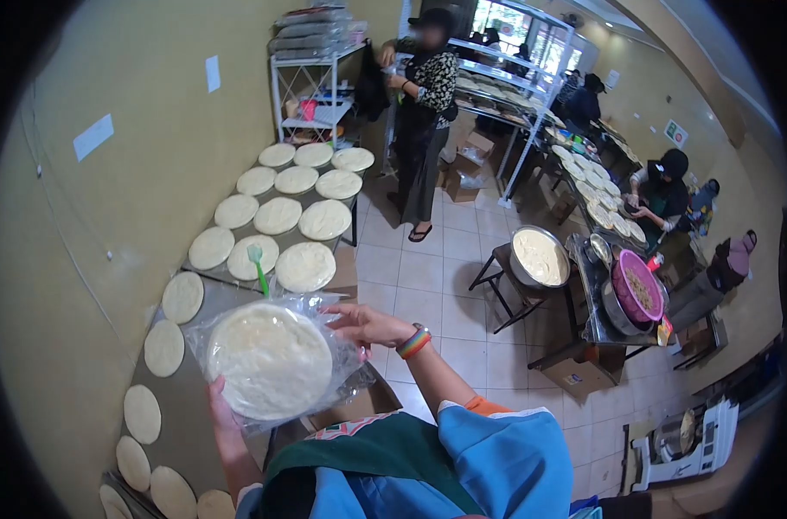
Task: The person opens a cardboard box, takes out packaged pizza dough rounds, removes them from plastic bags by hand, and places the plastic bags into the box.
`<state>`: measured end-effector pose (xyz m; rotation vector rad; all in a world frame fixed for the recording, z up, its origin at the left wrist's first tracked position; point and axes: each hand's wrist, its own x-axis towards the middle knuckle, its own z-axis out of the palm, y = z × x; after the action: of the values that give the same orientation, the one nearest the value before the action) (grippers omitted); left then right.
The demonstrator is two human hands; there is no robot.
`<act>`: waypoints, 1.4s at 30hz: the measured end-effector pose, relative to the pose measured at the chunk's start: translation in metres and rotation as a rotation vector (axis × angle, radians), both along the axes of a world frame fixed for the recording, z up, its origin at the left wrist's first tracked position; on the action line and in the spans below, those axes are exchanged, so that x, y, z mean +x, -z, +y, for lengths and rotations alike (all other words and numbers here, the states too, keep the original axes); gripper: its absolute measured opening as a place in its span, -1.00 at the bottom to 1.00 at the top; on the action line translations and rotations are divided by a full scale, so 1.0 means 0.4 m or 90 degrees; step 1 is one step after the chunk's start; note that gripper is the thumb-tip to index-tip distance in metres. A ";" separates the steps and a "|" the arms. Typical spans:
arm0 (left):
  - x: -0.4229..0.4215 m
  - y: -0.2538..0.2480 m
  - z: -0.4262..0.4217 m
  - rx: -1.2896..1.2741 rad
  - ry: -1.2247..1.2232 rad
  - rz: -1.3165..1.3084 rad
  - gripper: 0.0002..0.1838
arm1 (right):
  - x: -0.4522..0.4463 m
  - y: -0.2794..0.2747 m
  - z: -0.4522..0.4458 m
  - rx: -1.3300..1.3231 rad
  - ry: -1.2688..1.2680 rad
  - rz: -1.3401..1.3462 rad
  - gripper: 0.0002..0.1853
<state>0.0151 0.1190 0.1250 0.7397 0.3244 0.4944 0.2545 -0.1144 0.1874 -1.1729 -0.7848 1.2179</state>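
A round pale pizza base point(271, 359) lies inside a clear plastic bag point(346, 368), held up in front of me. My left hand point(223, 415) grips its lower left side, with the thumb on top and the other fingers hidden underneath. At the bag's right side my right hand point(367, 326) has its fingers bent on the loose plastic. A rainbow-coloured band circles that wrist. Just beyond the bag, a green brush point(259, 264) rests on one of several bases on the table point(264, 210).
More bases line the left table point(199, 372) along the wall. A large bowl of pale dough or batter point(540, 257) stands on a stool to the right. Beyond it is a pink basin point(637, 285). One person point(424, 104) stands ahead; others work at the right.
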 end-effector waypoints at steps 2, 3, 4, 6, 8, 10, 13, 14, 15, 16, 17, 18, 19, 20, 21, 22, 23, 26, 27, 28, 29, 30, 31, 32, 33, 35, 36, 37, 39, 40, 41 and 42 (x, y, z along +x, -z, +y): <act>0.007 -0.005 -0.003 -0.005 0.029 -0.016 -0.41 | -0.007 0.011 -0.018 -0.032 -0.031 -0.134 -0.07; 0.010 -0.004 -0.001 0.055 0.045 0.011 -0.38 | -0.004 0.017 -0.025 -0.073 -0.064 -0.164 0.10; 0.017 -0.005 -0.001 0.116 0.059 0.036 -0.35 | -0.001 0.021 -0.031 -0.067 -0.050 -0.168 0.10; 0.045 -0.010 -0.007 0.120 0.066 0.028 -0.35 | -0.004 0.042 -0.038 -0.053 -0.073 -0.248 0.06; 0.070 -0.020 -0.012 0.126 0.074 0.024 -0.35 | 0.009 0.107 -0.035 0.084 0.047 -0.340 -0.09; 0.096 -0.034 -0.013 0.043 0.075 0.005 -0.35 | 0.022 0.099 -0.046 0.099 0.230 -0.619 -0.38; 0.124 -0.052 -0.025 0.061 0.126 -0.007 -0.33 | 0.017 0.071 -0.069 0.047 0.335 -0.618 -0.64; 0.132 -0.056 -0.030 0.071 0.137 -0.007 -0.33 | 0.011 0.061 -0.075 0.030 0.335 -0.582 -0.65; 0.139 -0.059 -0.035 0.090 0.136 0.003 -0.33 | -0.001 0.042 -0.081 0.022 0.334 -0.607 -0.65; 0.151 -0.064 -0.043 0.109 0.134 0.008 -0.32 | -0.001 0.042 -0.079 0.027 0.347 -0.610 -0.65; 0.155 -0.070 -0.053 0.118 0.142 0.008 -0.32 | -0.012 0.050 -0.070 0.081 0.426 -0.553 -0.64; 0.160 -0.077 -0.066 0.103 0.135 0.008 -0.32 | -0.022 0.052 -0.066 0.134 0.503 -0.494 -0.64; 0.171 -0.084 -0.072 0.089 0.128 0.007 -0.32 | -0.024 0.051 -0.067 0.140 0.515 -0.495 -0.64; 0.175 -0.084 -0.072 0.097 0.135 0.007 -0.32 | -0.033 0.053 -0.066 0.135 0.577 -0.593 -0.65; 0.183 -0.079 -0.073 0.100 0.125 -0.001 -0.32 | -0.039 0.050 -0.070 0.127 0.637 -0.693 -0.65; 0.186 -0.076 -0.074 0.102 0.113 -0.006 -0.32 | -0.042 0.049 -0.073 0.116 0.692 -0.792 -0.66; 0.184 -0.073 -0.073 0.104 0.113 -0.005 -0.32 | -0.042 0.051 -0.075 0.116 0.694 -0.791 -0.66; 0.186 -0.073 -0.082 0.107 0.129 -0.011 -0.32 | -0.027 0.058 -0.085 0.087 0.418 -0.475 -0.37; 0.182 -0.075 -0.086 0.095 0.129 -0.016 -0.33 | -0.028 0.051 -0.103 0.086 0.416 -0.476 -0.37; 0.179 -0.075 -0.090 0.082 0.129 -0.021 -0.33 | -0.031 0.035 -0.133 0.046 0.299 -0.380 -0.17; 0.172 -0.068 -0.090 0.080 0.125 -0.021 -0.33 | -0.034 0.027 -0.149 0.004 0.183 -0.283 0.05; 0.162 -0.057 -0.088 0.082 0.136 0.001 -0.32 | -0.025 0.078 -0.135 0.003 0.179 -0.284 0.05; 0.156 -0.045 -0.085 0.084 0.145 0.021 -0.32 | -0.005 0.170 -0.110 0.027 0.168 -0.435 0.16; 0.155 -0.030 -0.080 0.079 0.139 0.020 -0.32 | 0.006 0.221 -0.094 0.053 0.154 -0.586 0.27; 0.154 -0.010 -0.074 0.089 0.146 0.017 -0.32 | -0.004 0.203 -0.109 0.058 0.176 -0.577 0.23; 0.139 -0.011 -0.094 0.091 0.147 0.016 -0.31 | -0.003 0.182 -0.116 0.068 0.206 -0.446 0.13; 0.133 -0.048 -0.131 0.082 0.123 0.018 -0.31 | -0.007 0.173 -0.119 0.079 0.243 -0.316 0.05; 0.134 -0.071 -0.157 0.072 0.098 0.019 -0.32 | -0.016 0.164 -0.122 0.035 0.333 -0.390 -0.22; 0.128 -0.073 -0.171 0.041 0.107 -0.005 -0.33 | -0.043 0.152 -0.106 -0.029 0.357 -0.421 -0.31; 0.124 -0.071 -0.172 0.017 0.123 -0.033 -0.33 | -0.052 0.150 -0.094 -0.088 0.388 -0.454 -0.40; 0.120 -0.064 -0.171 0.008 0.110 -0.031 -0.33 | -0.059 0.151 -0.084 -0.093 0.372 -0.455 -0.40; 0.113 -0.049 -0.170 0.018 0.097 -0.009 -0.36 | -0.066 0.152 -0.074 -0.042 0.311 -0.343 -0.44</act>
<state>0.0602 0.0508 0.1445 0.7820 0.2468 0.3609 0.2279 -0.1441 0.1264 -1.6625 -0.7845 0.5277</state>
